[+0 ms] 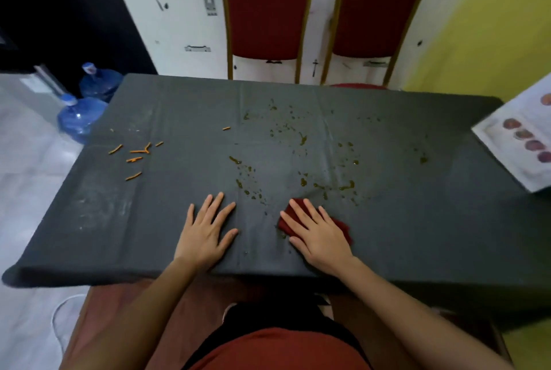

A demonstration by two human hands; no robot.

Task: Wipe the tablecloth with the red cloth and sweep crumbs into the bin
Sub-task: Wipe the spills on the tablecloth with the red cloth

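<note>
A dark grey tablecloth (185, 220) covers the table in front of me. My right hand (317, 231) lies flat with spread fingers on a small red cloth (343, 228) near the front edge. My left hand (208, 228) rests palm down on the bare tablecloth to the left, holding nothing. Yellow-green spill spots (286, 131) are scattered over the middle of the cloth, just beyond both hands. Several orange crumb sticks (135, 155) lie at the left side. No bin is in view.
Two red chairs with gold frames (267, 18) stand against the far wall. Two blue water bottles (79, 117) stand on the floor at the left. A printed menu sheet (524, 143) overhangs the table's right end.
</note>
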